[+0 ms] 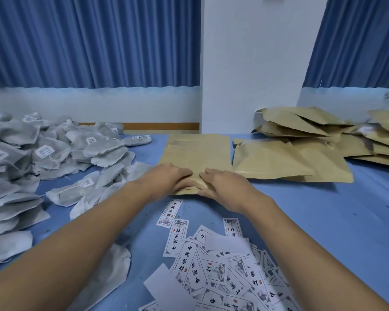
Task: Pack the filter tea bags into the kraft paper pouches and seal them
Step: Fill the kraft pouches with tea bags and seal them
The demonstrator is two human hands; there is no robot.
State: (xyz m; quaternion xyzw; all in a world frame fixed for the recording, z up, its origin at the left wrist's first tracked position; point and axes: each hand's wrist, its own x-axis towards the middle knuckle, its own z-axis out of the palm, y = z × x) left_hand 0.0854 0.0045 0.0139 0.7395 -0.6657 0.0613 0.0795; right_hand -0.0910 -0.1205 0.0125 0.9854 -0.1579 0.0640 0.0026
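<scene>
A stack of flat kraft paper pouches (197, 153) lies on the blue table (323, 221) straight ahead. My left hand (169, 176) and my right hand (222, 184) lie side by side on the stack's near edge. The fingers of both are fairly straight and press on the top pouch, and the thumbs reach the near edge where the layers part a little. A big heap of grey-white filter tea bags (54, 151) with strings and small tags covers the left side of the table.
Filled or puffed kraft pouches (301, 140) pile up at the right rear, one lying flat beside the stack. Several white printed label slips (211, 265) are scattered in front of me. A white pillar and blue curtains stand behind the table.
</scene>
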